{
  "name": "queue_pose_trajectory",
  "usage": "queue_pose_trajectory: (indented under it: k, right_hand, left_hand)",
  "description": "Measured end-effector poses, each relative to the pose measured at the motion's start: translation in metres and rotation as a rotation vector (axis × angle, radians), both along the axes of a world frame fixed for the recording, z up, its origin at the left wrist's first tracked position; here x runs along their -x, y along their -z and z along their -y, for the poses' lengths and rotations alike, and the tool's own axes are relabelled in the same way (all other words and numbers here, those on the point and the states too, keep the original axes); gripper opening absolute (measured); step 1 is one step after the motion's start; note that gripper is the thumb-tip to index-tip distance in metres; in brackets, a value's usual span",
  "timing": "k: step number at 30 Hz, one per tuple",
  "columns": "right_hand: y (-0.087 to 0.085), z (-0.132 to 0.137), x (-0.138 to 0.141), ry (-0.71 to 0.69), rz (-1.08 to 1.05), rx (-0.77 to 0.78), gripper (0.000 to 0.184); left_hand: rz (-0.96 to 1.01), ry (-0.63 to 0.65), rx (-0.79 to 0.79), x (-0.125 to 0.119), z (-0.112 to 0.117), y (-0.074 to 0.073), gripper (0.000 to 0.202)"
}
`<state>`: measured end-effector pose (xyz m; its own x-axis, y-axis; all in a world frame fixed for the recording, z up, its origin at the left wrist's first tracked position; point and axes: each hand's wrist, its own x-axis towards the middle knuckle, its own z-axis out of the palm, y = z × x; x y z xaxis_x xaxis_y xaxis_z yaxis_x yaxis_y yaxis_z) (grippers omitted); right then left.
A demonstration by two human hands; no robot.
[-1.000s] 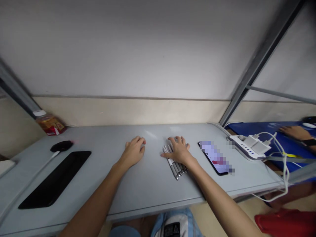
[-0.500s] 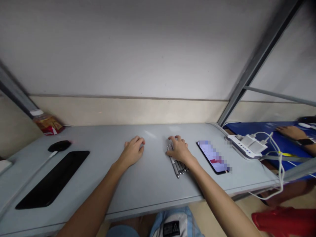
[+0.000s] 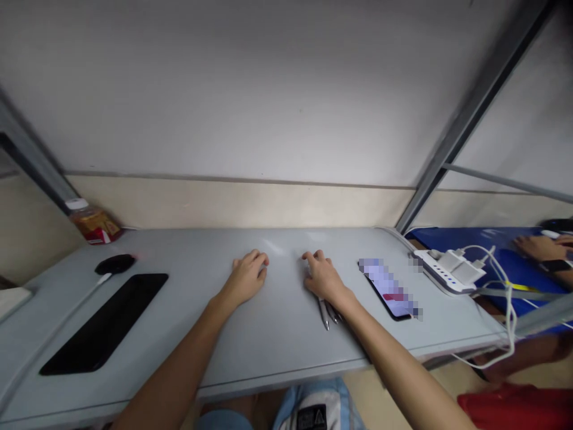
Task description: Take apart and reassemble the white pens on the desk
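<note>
My right hand point(image 3: 323, 277) lies on the grey table point(image 3: 268, 340) with its fingers curled over a bundle of silver pens point(image 3: 326, 312). Only the pens' near ends stick out from under the palm. My left hand point(image 3: 248, 277) rests palm down on the bare table a short way to the left. Its fingers are loosely bent and hold nothing.
A lit phone point(image 3: 388, 289) lies right of the pens, then a white power strip point(image 3: 447, 269) with chargers and cables at the table's right end. A black pad point(image 3: 107, 322), a dark mouse point(image 3: 114, 263) and a bottle point(image 3: 92, 222) are on the left. Another person's hand point(image 3: 539, 246) rests on a blue surface at the far right.
My right hand's fingers have drawn together over the pens, pulling the fanned-out bundle under the palm, so less of it shows. My left hand has stayed in place.
</note>
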<state>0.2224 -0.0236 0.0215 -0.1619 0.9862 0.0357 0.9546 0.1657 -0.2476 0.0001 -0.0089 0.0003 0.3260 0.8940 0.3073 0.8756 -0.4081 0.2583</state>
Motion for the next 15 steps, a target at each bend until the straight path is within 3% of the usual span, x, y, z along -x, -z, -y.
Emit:
queue_pose_trajectory:
  k: [9,12,15]
  right_hand:
    - [-0.004,-0.005,0.005,-0.017,0.073,0.005,0.058]
    - [-0.004,-0.009,0.001,-0.054,-0.051,-0.01,0.055]
    - [-0.002,-0.016,-0.004,-0.13,-0.313,-0.01,0.049]
  left_hand:
    - [0.033,0.053,0.017,-0.005,0.005,0.0,0.016]
    - [0.064,0.079,0.014,-0.007,0.006,-0.002,0.016]
    - [0.173,0.108,0.037,-0.01,0.007,-0.006,0.014]
